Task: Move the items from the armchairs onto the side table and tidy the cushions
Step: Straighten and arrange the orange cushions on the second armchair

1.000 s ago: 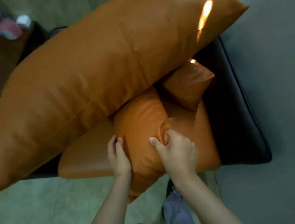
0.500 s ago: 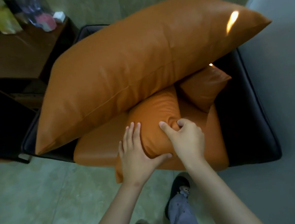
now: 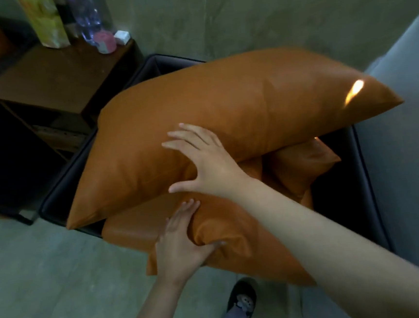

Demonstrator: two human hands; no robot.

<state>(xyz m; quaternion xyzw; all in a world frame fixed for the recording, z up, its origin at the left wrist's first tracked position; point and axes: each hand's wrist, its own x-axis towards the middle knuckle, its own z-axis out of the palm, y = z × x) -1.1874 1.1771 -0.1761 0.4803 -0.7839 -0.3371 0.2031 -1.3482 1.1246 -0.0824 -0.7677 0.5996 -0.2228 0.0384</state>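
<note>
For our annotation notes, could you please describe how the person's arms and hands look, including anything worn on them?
The left forearm and right forearm are bare to the frame edge; no sleeves are in view. The left hand and right hand wear no gloves, and no watch, bracelet or ring shows on either.

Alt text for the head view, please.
A person's right hand presses on a large orange cushion lying across a dark armchair, while the left hand grips a smaller orange cushion below it. A side table with items stands upper left.
</note>
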